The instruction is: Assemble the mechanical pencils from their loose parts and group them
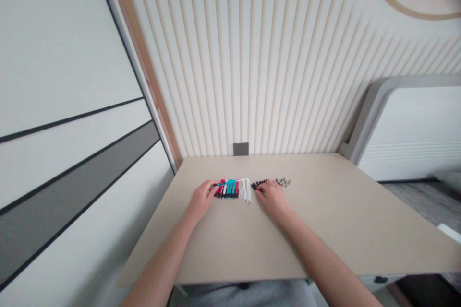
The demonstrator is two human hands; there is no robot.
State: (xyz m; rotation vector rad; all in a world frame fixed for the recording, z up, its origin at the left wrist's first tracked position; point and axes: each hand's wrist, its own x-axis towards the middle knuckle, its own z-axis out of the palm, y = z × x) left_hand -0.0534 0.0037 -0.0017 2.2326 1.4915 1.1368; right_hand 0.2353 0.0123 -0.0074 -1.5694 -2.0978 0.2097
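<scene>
My left hand (202, 197) is closed, pinching a teal-and-black pen barrel (222, 183) with a thin white refill (242, 180) sticking out to the right. It hovers over a row of pen barrels (231, 191) in red, white and teal with black ends, lying side by side. Several loose white refills (247, 192) lie just right of that row. Over a group of small black pen parts (260, 183), my right hand (273, 195) has thumb and fingertips drawn together on one of them. The fingers hide part of that group.
Small greyish metal-looking pieces (284, 182) are scattered beyond my right hand. All of this lies on a beige table (230, 244), its back edge against a ribbed wall with a dark socket (241, 149). A white panelled cabinet (72, 153) borders the left side.
</scene>
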